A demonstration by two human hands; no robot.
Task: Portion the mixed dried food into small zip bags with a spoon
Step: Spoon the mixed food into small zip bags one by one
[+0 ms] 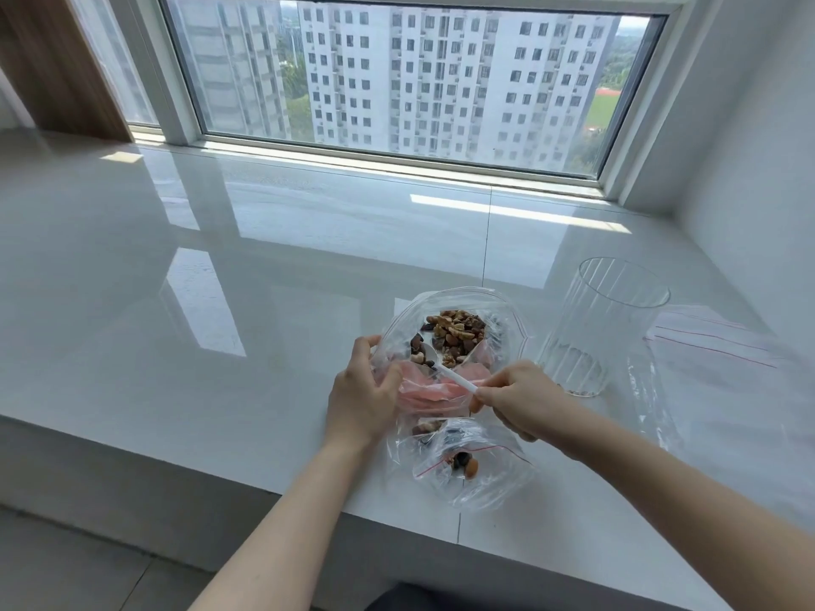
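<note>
Near the worktop's front edge, our left hand (361, 390) grips the large clear plastic bag (454, 341) while our right hand (518, 396) pinches the white plastic spoon (450, 377), scooping mixed dried food (456, 333); next, tip it into the small red-striped zip bag (467, 460).

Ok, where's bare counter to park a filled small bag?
Bare counter lies left of the large bag and the left hand, and behind the bag toward the window. Crowded: right side, with the glass jar and empty zip bags; near edge holds a small bag below the right hand.
</note>
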